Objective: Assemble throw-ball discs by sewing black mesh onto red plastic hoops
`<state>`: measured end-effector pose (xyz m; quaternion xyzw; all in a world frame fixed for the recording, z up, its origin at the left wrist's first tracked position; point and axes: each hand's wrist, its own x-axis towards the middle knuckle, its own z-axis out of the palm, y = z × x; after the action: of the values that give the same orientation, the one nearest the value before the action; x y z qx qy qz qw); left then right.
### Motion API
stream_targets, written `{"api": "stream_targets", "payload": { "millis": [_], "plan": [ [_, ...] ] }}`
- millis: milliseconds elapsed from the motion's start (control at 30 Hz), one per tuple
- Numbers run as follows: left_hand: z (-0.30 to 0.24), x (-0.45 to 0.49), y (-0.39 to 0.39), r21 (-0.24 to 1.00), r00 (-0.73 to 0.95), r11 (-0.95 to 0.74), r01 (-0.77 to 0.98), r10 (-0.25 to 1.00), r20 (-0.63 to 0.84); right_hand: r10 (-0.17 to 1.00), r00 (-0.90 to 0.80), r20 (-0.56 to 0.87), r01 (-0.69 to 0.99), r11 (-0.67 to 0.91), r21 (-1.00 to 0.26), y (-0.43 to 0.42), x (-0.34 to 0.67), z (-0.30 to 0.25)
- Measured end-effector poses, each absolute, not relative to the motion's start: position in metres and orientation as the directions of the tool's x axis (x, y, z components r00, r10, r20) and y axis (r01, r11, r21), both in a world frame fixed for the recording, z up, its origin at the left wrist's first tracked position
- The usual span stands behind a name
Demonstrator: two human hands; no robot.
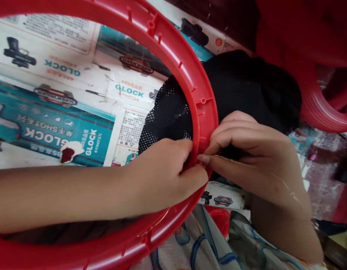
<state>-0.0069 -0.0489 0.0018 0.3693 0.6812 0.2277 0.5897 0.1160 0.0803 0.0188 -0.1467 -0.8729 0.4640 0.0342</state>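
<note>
A large red plastic ring (200, 80) fills the left and middle of the view, its ribbed channel with small screw posts facing me. My left hand (173, 168) reaches across from the left and is closed around the ring's right side. From the right, my right hand (255, 161) meets it there, thumb and fingers pinched together at the channel. Whatever lies in that pinch is hidden by the fingertips. Black fabric (246, 82) lies beneath the ring near both hands, and its perforated mesh part (169, 116) shows through the opening.
Printed cardboard (103, 93) in white and teal is spread under the ring. More red plastic rings (328, 112) are stacked at the upper right. Clear plastic wrapping (325, 165) lies below them. Patterned cloth (201, 240) is at the bottom, beside a small red round piece (220, 219).
</note>
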Motion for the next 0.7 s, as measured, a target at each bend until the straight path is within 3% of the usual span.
{"api": "stream_targets", "payload": {
  "millis": [367,700],
  "plan": [
    [0.0046,-0.0092,-0.045,0.696,0.04,0.658,0.288,0.718,-0.695,0.298,-0.951,-0.083,0.228,0.493,-0.84,0.0826,0.1148,0.0193],
    [0.0035,-0.0095,-0.0469,0.716,0.053,0.642,0.274,0.733,-0.678,0.184,-0.976,-0.114,0.198,0.547,-0.814,0.0904,0.1124,0.0202]
  ]
}}
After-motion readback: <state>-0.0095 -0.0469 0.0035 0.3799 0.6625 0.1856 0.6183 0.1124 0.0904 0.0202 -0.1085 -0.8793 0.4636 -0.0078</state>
